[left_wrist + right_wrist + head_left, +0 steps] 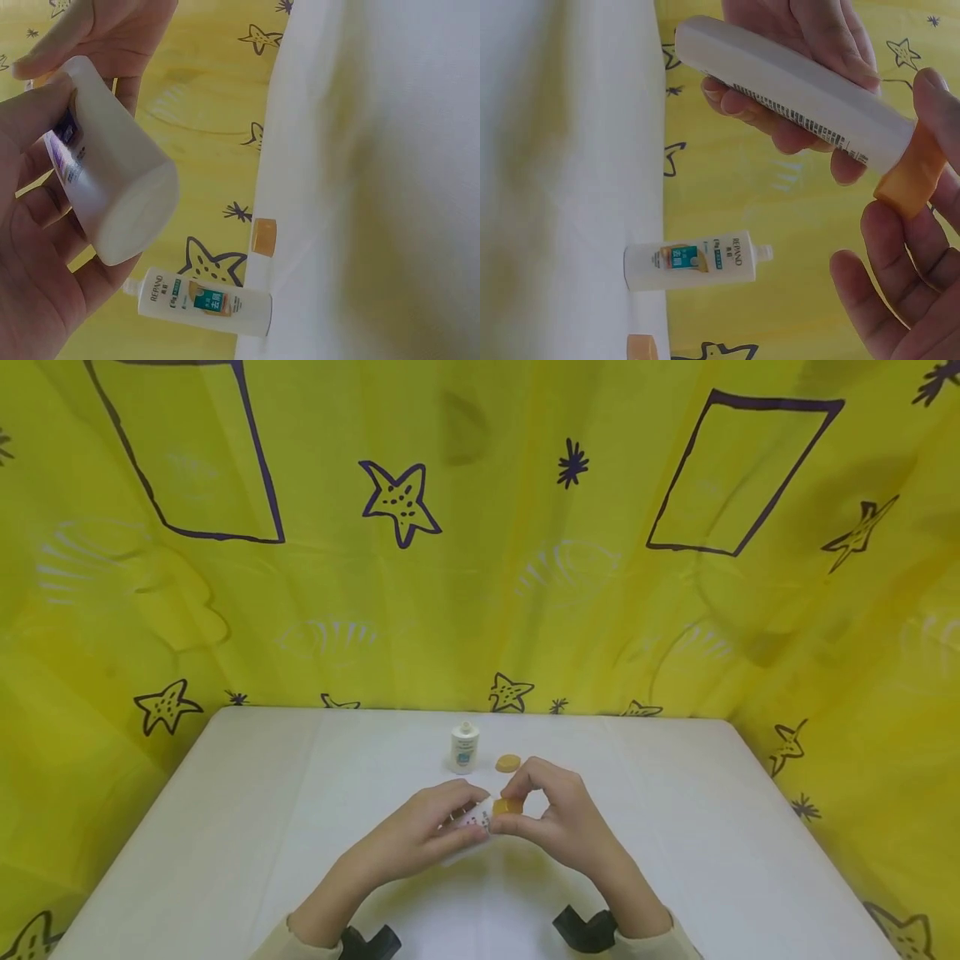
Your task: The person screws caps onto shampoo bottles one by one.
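A white bottle with printed text and an orange cap is held tilted above the table. My left hand grips its body, fingers wrapped around the sides. My right hand pinches the orange cap between thumb and fingers at the bottle's neck end. Behind the hands a second white bottle stands upright, its narrow neck bare; a teal and orange label faces out in both wrist views. Beside it on the table lies a loose orange cap.
A white-covered table reaches back to a yellow curtain printed with stars and fish. Dark wrist mounts sit under both forearms.
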`<control>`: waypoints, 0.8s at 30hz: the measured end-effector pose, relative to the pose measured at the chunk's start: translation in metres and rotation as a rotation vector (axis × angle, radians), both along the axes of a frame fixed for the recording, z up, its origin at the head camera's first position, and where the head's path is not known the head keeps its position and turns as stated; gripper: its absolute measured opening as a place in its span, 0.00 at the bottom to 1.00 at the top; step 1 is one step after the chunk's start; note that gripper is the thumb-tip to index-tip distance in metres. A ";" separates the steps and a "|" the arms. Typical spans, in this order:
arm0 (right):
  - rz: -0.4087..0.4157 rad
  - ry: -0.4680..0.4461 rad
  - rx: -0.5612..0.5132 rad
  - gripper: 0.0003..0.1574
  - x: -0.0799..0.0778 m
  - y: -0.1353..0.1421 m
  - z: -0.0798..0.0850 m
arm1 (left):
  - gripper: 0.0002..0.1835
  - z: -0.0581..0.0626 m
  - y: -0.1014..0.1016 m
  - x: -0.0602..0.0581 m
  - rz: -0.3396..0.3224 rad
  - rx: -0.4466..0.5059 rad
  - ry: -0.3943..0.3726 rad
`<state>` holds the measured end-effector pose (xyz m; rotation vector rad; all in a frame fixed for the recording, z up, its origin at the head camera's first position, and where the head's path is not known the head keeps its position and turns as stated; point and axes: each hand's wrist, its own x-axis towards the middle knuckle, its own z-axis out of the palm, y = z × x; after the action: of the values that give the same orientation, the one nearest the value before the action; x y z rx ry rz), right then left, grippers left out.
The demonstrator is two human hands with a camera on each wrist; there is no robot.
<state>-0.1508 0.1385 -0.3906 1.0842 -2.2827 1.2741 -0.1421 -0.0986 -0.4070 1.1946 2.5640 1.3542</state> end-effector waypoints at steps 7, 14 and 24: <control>-0.052 -0.042 0.007 0.20 0.002 0.000 0.001 | 0.16 0.002 0.005 0.003 0.049 -0.045 0.056; -0.100 -0.084 0.006 0.19 0.004 -0.002 0.003 | 0.18 0.004 0.009 0.007 0.118 -0.105 0.160; -0.133 -0.096 -0.015 0.19 0.004 -0.004 0.003 | 0.18 0.001 0.011 0.006 0.165 -0.131 0.256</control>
<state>-0.1470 0.1347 -0.3877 0.8682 -2.3668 1.3137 -0.1365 -0.0880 -0.4060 1.2310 2.9340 1.0984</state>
